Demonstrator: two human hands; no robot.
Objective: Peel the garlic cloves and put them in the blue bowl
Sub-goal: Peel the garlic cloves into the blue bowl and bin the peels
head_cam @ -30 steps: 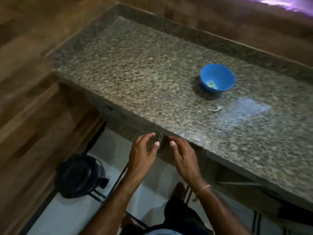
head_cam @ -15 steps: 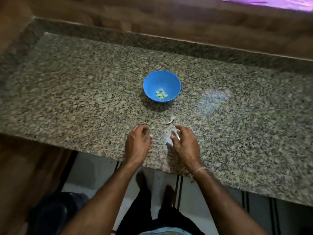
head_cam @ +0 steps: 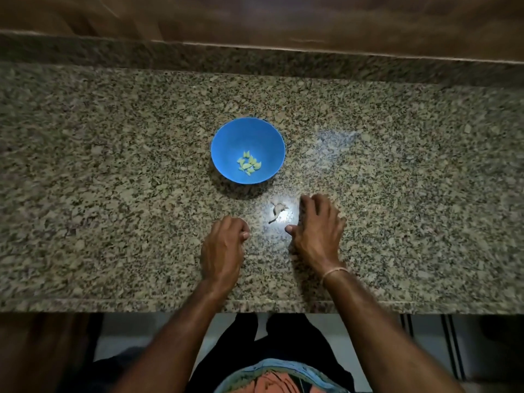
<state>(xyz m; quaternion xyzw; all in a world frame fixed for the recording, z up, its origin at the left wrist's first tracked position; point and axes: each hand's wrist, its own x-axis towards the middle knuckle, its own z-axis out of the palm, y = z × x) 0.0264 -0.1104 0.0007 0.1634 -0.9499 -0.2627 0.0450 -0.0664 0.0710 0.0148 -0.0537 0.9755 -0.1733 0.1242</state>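
The blue bowl point(head_cam: 226, 137) stands mid-counter with several pale peeled garlic cloves point(head_cam: 249, 163) lying in its bottom. Just in front of it and to the right, a small scrap of garlic skin point(head_cam: 278, 210) lies on a bright patch of the stone. My left hand point(head_cam: 224, 246) rests on the counter in front of the bowl, fingers loosely curled, with nothing visible in it. My right hand point(head_cam: 317, 228) sits just right of the scrap, fingertips down on the stone and thumb stretched toward my left hand, holding nothing.
The speckled granite counter point(head_cam: 113, 194) runs the full width of the view, with its front edge just behind my wrists. A raised granite lip and a wooden wall point(head_cam: 283, 21) close off the back. Floor tiles show below the counter edge.
The view has swung to face the counter straight on. Both hands have moved forward from the counter's edge onto the stone, and my right hand now sits beside the skin scrap.
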